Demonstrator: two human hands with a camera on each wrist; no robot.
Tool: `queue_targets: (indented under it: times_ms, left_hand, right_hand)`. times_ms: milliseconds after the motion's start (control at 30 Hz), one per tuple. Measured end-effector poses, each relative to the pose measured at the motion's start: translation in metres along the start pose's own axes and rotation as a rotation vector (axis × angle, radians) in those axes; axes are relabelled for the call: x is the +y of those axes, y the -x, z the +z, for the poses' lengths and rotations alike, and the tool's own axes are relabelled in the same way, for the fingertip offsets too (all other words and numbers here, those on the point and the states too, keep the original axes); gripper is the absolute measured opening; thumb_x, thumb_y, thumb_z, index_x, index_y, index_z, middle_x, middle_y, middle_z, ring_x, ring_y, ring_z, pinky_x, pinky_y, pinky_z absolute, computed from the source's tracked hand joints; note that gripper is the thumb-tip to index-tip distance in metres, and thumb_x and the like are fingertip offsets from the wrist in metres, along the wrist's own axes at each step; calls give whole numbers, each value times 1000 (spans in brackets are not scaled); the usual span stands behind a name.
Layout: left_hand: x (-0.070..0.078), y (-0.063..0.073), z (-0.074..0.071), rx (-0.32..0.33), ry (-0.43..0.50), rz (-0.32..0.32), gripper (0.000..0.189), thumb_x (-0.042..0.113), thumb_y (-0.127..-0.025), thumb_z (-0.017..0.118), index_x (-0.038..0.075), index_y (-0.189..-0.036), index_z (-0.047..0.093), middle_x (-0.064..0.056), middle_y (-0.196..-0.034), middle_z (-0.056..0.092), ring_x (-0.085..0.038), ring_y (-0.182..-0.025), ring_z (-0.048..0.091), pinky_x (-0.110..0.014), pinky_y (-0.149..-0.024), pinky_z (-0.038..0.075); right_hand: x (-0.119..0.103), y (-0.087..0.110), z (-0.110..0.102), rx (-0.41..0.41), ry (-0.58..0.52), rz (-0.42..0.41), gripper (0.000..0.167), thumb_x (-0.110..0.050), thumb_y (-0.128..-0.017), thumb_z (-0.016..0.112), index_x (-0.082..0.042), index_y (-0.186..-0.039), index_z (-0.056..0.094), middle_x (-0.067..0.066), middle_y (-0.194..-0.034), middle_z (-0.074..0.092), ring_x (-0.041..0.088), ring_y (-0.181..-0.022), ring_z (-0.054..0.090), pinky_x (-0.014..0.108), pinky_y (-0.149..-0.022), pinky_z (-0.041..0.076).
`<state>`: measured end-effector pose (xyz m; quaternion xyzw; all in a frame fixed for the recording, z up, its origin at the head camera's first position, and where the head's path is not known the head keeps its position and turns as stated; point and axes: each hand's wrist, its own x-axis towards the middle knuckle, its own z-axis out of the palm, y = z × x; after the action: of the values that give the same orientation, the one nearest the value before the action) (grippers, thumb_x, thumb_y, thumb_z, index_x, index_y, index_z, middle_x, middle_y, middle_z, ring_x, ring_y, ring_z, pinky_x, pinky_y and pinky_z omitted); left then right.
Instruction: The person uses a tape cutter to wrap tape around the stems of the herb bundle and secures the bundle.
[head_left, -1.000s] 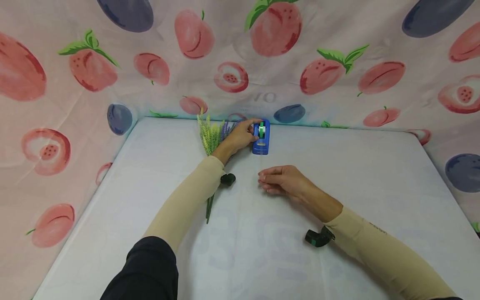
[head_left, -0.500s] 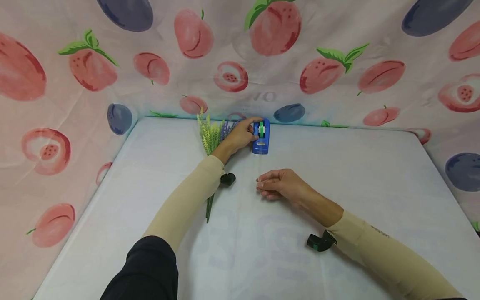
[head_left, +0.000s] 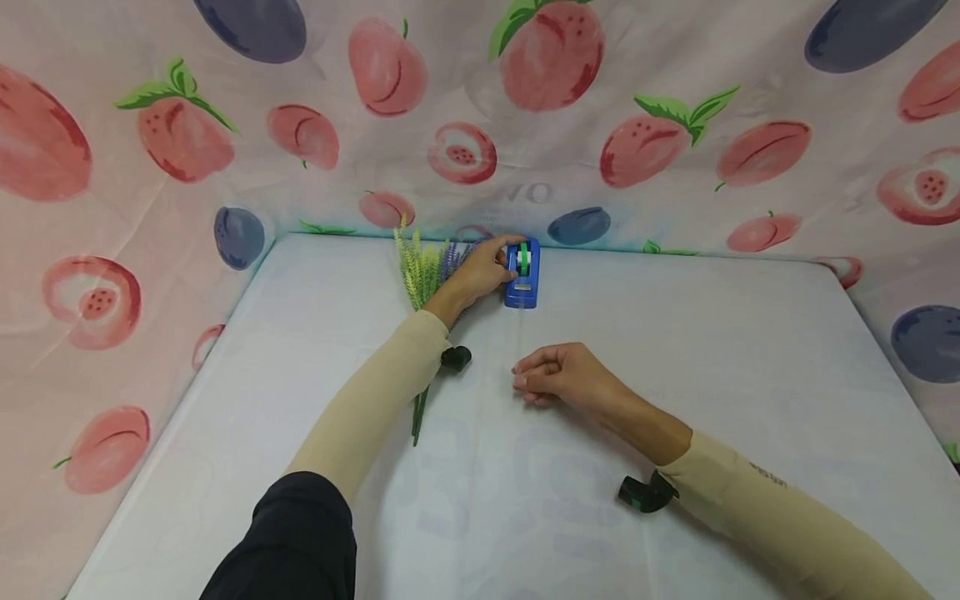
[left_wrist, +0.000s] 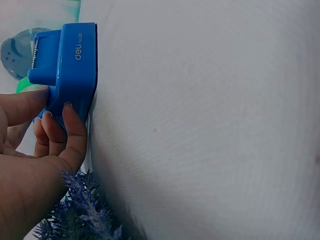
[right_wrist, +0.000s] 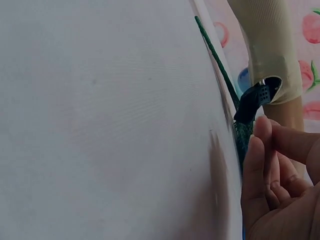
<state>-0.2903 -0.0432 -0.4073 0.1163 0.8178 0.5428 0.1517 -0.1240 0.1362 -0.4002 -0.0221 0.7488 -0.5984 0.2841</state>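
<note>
A blue tape dispenser (head_left: 522, 295) with a green-cored roll stands near the table's far edge. My left hand (head_left: 478, 273) grips its left side; in the left wrist view the thumb and fingertips press on the dispenser (left_wrist: 77, 67) below its toothed cutter. Nearer to me, my right hand (head_left: 568, 377) is above the table, thumb and forefinger pinched together. A faint, almost invisible strip of clear tape (head_left: 521, 327) runs from the dispenser towards those fingertips. In the right wrist view the pinched fingers (right_wrist: 260, 145) show, but the tape between them is hard to make out.
Under and beside my left forearm lie artificial flower sprigs, yellow-green (head_left: 417, 262) and purple (head_left: 452, 258), their green stems (head_left: 418, 417) pointing towards me. A white cloth covers the table (head_left: 712, 333). A peach-patterned curtain (head_left: 555, 150) rises behind and at the sides.
My right hand has drawn slightly towards me, away from the dispenser. The left hand and the dispenser stay in place.
</note>
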Motion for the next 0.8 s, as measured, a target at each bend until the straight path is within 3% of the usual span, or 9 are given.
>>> queue_targets:
  times_ms: [300,600,800]
  left_hand:
    - [1,0,0,3,8,-11,61,-4,-96,65,21,-150,51,-7,-97,42,-19,-82,43,-31,-68,44]
    - [0,-1,1,4,-3,-11,62,-3,-96,65,21,-150,50,-7,-97,43,-19,-82,43,-30,-67,43]
    - [0,0,1,16,-5,-16,62,-4,-95,66,21,-150,51,-10,-100,46,-19,-82,45,-35,-71,47]
  right_hand:
    - [0,7,3,-74,38,-2,25,-5,-93,72,6,-115,68,18,-98,76,21,-83,74,33,-81,60]
    - [2,13,3,-78,33,-3,22,-5,-93,73,7,-111,69,19,-101,76,19,-82,74,33,-80,60]
    - [3,15,3,-81,14,6,22,-5,-93,73,8,-111,69,19,-101,76,18,-82,74,33,-80,60]
